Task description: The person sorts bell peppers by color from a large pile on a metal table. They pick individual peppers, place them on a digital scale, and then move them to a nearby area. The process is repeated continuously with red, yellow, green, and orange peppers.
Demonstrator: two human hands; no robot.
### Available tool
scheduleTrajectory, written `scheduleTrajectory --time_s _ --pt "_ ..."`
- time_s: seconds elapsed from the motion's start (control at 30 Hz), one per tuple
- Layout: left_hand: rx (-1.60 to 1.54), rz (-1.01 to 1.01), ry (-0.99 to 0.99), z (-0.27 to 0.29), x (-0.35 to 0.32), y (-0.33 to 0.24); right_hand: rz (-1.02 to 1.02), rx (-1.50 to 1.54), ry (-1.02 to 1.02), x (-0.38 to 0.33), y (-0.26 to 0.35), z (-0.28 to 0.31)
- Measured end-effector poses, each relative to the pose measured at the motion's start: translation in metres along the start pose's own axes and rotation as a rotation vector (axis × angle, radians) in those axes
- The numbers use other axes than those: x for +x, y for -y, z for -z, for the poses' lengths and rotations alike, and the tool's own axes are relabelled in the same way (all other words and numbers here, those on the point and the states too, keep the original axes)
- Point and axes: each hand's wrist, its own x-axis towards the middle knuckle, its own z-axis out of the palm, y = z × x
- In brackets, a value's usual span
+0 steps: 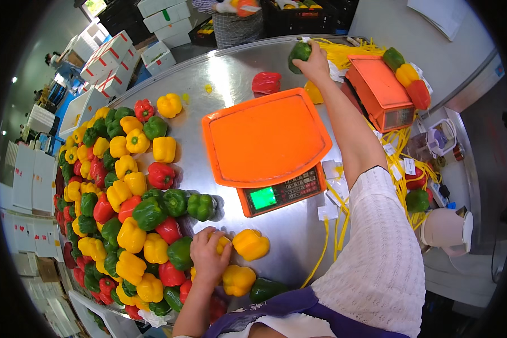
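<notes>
My right hand (314,65) reaches to the far side of the steel table, its fingers closed round a green bell pepper (299,53). A red bell pepper (266,83) and a partly hidden yellow one (314,93) lie near it. Close to me, my left hand (208,252) curls over a yellow bell pepper (224,243), mostly covered by the fingers. Beside that hand are two more yellow peppers (251,244) and a dark green one (269,289). Between my hands stands an orange scale (267,138) with a bare tray and a lit green display.
A big heap of red, yellow and green peppers (118,191) covers the table's left. At right are a second orange scale (380,84) with three peppers on it, yellow ties (343,53) and a pink kettle (448,231). White boxes (110,62) and another person (238,25) are beyond the table.
</notes>
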Motion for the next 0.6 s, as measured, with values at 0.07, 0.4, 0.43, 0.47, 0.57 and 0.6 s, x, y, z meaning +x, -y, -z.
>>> scheduleTrajectory --time_s 0.07,0.4,0.43,0.47,0.57,0.6 --pt "-0.005 0.001 0.004 0.002 0.003 -0.002 -0.007 -0.084 0.138 -0.006 -0.02 -0.014" --pt "-0.008 -0.021 -0.026 -0.008 -0.002 0.01 0.36 -0.167 0.27 0.0 -0.028 -0.025" --pt "-0.011 -0.022 -0.023 -0.007 -0.001 0.01 0.418 -0.092 0.2 -0.012 -0.014 -0.01" --pt "-0.004 -0.013 -0.03 -0.006 -0.001 0.01 0.558 -0.07 0.083 -0.03 0.02 0.009" --pt "-0.021 -0.015 -0.068 -0.007 -0.007 0.013 0.706 0.222 0.305 -0.127 0.13 0.077" --pt "-0.026 -0.014 -0.07 -0.006 -0.008 0.015 0.727 0.305 0.427 -0.16 0.159 0.091"
